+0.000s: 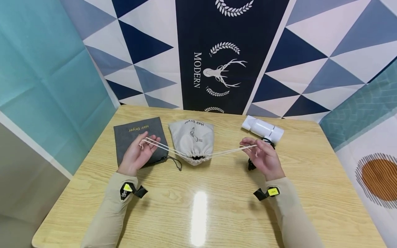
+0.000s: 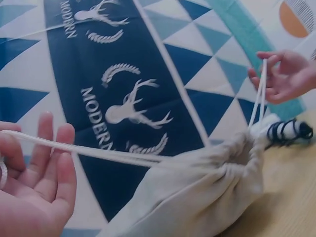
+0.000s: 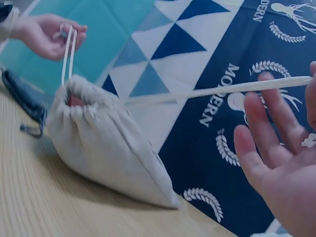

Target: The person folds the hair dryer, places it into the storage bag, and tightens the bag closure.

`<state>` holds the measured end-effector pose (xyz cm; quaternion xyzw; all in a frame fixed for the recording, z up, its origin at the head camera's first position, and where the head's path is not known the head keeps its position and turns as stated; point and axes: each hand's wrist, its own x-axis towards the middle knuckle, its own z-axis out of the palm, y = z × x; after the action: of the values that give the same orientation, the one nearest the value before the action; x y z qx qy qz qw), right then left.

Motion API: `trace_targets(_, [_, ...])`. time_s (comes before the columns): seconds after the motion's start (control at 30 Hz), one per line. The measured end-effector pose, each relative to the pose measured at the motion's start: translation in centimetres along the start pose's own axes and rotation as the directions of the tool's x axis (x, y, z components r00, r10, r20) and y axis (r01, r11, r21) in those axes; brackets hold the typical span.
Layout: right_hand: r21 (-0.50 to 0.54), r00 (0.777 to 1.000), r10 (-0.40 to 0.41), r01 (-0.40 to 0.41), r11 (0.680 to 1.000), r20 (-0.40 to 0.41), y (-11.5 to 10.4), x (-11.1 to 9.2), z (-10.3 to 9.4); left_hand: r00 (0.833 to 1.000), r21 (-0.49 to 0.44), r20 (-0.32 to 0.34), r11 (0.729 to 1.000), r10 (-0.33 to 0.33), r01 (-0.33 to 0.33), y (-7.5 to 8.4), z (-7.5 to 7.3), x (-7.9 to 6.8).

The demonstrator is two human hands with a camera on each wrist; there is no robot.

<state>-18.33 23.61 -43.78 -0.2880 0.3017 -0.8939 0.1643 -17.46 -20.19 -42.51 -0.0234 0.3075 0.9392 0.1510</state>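
Head view: pale drawstring bag [image 1: 188, 137] lies mid desk [image 1: 161, 213], far half, "Hair Dryer" print up.
Bag mouth: faces near side, fabric gathered, small dark gap showing.
White cords [image 1: 169, 149]: run straight from both sides of mouth, one pair to each hand.
Left hand [image 1: 138, 154]: raised left of bag; thumb + index pinch left cords nr knotted end, other fingers loosely spread.
Right hand [image 1: 265, 156]: raised right of bag; thumb + index pinch right cords, other fingers apart, slightly bent.
Dark pouch [image 1: 130, 137]: flat, far left, partly hidden by left hand; thin loop trails right.
White dryer [image 1: 263, 128]: far right, beyond right hand, w/ blk cable [image 1: 268, 140] round handle.
Backdrop [image 1: 198, 41]: patterned cloth, far edge.
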Motion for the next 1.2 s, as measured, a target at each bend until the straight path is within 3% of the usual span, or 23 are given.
trace_targets(0.13, [0.113, 0.996, 0.0, -0.01, 0.994, 0.093, 0.4, 0.5, 0.2, 0.999, -0.106, 0.029, 0.994, 0.019, -0.016, -0.2, 1.2, 0.5])
trace_targets(0.23, [0.148, 0.993, 0.006, -0.023, 0.989, 0.118, 0.7, 0.5, 0.2, 0.994, -0.18, 0.101, 0.983, 0.046, -0.028, -0.4, 1.5, 0.8])
trace_targets(0.4, [0.11, 0.996, 0.004, -0.014, 0.994, 0.089, 0.6, 0.5, 0.1, 0.968, -0.271, 0.242, 0.962, 0.068, 0.0, -0.5, 1.5, 1.3])
trace_targets(0.47, [0.081, 0.998, 0.008, -0.013, 0.997, 0.063, 0.5, 0.4, 0.2, 0.963, -0.283, 0.263, 0.959, 0.062, 0.015, -0.4, 1.5, 1.4])
trace_targets(0.67, [-0.083, 0.996, 0.09, -0.089, 0.993, 0.011, -0.5, -0.2, 0.1, 0.977, -0.248, 0.21, 0.969, 0.033, 0.02, 0.0, 1.2, 1.6])
trace_targets(0.83, [-0.237, 0.989, 0.121, -0.137, 0.962, -0.083, -1.8, -1.3, -0.4, 0.997, -0.145, 0.069, 0.989, 0.035, -0.025, 0.8, 0.6, 1.5])
trace_targets(0.93, [-0.384, 0.978, 0.135, -0.187, 0.904, -0.158, -2.4, -1.8, -0.4, 1.0, -0.066, -0.009, 0.997, 0.027, -0.027, 1.4, 0.3, 1.5])
trace_targets(1.07, [-0.532, 0.965, 0.136, -0.238, 0.813, -0.223, -3.2, -1.8, 0.1, 1.0, 0.009, -0.02, 1.0, -0.016, 0.016, 1.8, 0.5, 1.7])
trace_targets(1.2, [-0.579, 0.973, 0.099, -0.205, 0.789, -0.209, -4.3, -1.6, 1.2, 1.0, 0.089, -0.011, 0.996, -0.015, 0.016, 1.9, 1.0, 1.8])
